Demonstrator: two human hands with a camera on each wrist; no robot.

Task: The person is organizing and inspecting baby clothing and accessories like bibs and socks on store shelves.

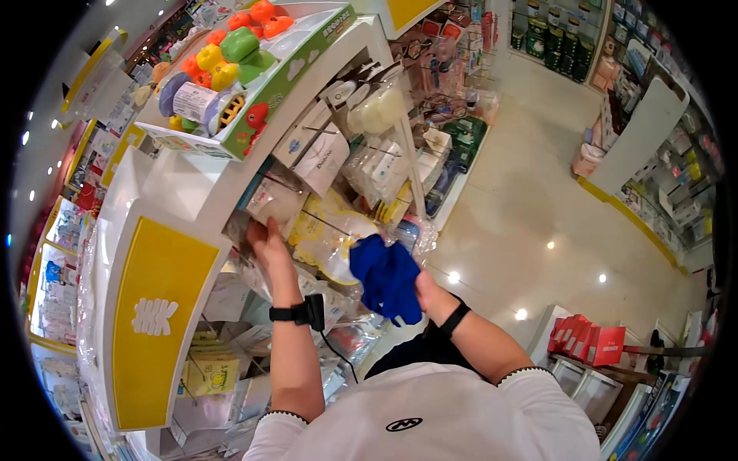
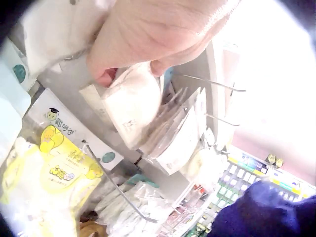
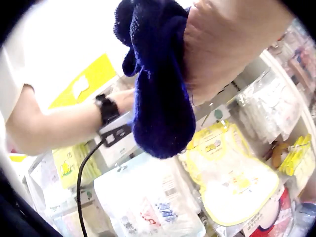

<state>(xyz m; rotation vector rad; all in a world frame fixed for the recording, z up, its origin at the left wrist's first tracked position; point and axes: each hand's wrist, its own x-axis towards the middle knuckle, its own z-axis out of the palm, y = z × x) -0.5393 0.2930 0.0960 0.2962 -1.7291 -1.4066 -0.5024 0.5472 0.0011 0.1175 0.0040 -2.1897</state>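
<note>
My left hand (image 1: 270,252) reaches in among the goods hanging on the shelf rack. In the left wrist view, its curled fingers and thumb pinch the upper part of a cream-white packet (image 2: 133,106). More pale packets (image 2: 180,143) hang on metal hooks just beside that one. A crumpled, fuzzy dark blue cloth (image 1: 384,280) is bunched in my right hand (image 1: 432,293), out in front of the rack. One rounded end of the blue cloth droops down in the right wrist view. Behind it hangs a yellow-edged baby bib (image 3: 237,177) in clear wrapping.
A box of colourful toys (image 1: 257,127) stands on top of the white shelf unit, whose yellow end panel (image 1: 165,307) is at left. Bare hooks (image 2: 118,190) stick out of the rack. Tiled floor (image 1: 530,192) lies to the right, with red boxes (image 1: 588,339) low on that side.
</note>
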